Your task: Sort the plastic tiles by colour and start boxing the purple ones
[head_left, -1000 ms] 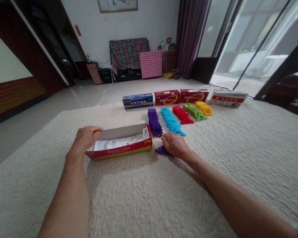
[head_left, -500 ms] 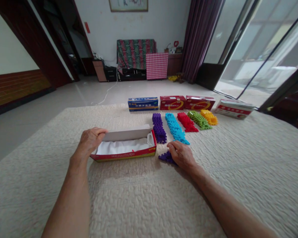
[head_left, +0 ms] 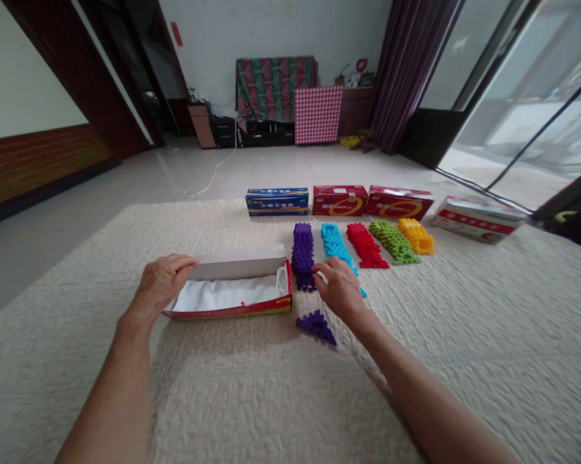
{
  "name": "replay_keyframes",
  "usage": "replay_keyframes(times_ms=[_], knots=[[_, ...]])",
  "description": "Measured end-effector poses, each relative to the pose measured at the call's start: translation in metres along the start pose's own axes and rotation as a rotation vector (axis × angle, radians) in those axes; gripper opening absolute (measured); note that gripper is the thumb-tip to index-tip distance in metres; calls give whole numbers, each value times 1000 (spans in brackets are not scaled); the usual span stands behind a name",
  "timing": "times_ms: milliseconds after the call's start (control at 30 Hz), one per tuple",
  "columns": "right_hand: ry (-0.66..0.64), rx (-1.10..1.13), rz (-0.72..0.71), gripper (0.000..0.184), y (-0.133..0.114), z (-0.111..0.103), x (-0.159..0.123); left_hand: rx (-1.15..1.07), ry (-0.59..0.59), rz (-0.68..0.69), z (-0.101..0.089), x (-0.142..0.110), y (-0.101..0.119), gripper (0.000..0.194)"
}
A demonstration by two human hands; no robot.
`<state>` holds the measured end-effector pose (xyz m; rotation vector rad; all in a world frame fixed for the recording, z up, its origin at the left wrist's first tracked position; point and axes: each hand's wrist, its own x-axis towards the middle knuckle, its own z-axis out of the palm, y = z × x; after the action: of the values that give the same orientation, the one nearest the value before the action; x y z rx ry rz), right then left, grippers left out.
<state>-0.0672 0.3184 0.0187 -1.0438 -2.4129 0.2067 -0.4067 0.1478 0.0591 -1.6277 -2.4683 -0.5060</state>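
Observation:
An open red and yellow cardboard box (head_left: 252, 312) lies in front of me, with folded white cloth (head_left: 227, 293) and a white cord loop inside. My left hand (head_left: 163, 282) grips its left end, thumb on the rim. My right hand (head_left: 339, 288) has its fingers pinched at the near end of a row of purple interlocking plastic pieces (head_left: 303, 248); how firmly they hold is partly hidden. Below that hand, a loose purple triangular piece (head_left: 316, 327) lies flat. A light blue row (head_left: 335, 240) is partly covered by my right hand.
Red (head_left: 365, 245), green (head_left: 393, 241) and yellow rows (head_left: 416, 236) of pieces lie to the right. Behind them stand a blue box (head_left: 277, 202), two red boxes (head_left: 339, 201) and a white and red box (head_left: 478, 219). A quilted cream cover (head_left: 252, 399) spreads underneath.
My right hand has let go of the purple triangular piece and moved up to the purple row. My left hand stays on the box; the view has shifted slightly.

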Motion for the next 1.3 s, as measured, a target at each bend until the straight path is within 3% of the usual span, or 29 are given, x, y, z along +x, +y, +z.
replay_keyframes(times_ms=[333,533,633,767,867,967,1033,1133,1200,1300], knots=[[-58,-151,-58,20,-3,15,11,-162,-200,84,-7,30,-7,34],[-10,-187,-117,19,-1,20,10,-351,-218,39,-10,31,-13,32],[46,-198,-132,20,5,11,11,-452,-189,5,-8,30,-18,31],[214,-175,-73,20,4,-17,24,-532,-178,-45,-4,30,-26,28],[318,-102,-64,17,-25,-38,45,-609,-177,-65,1,30,-29,27],[148,55,-236,13,-81,-40,64,-692,-157,-65,5,30,-33,27],[-20,117,-351,12,-121,-29,72,-723,-151,-65,5,29,-34,26],[-268,21,-430,15,-169,-2,76,-720,-120,-75,3,29,-35,23],[-389,-61,-498,18,-187,17,77,-699,-85,-79,0,28,-34,21],[-458,-143,-581,20,-198,38,79,-695,-35,-74,-2,29,-31,20]])
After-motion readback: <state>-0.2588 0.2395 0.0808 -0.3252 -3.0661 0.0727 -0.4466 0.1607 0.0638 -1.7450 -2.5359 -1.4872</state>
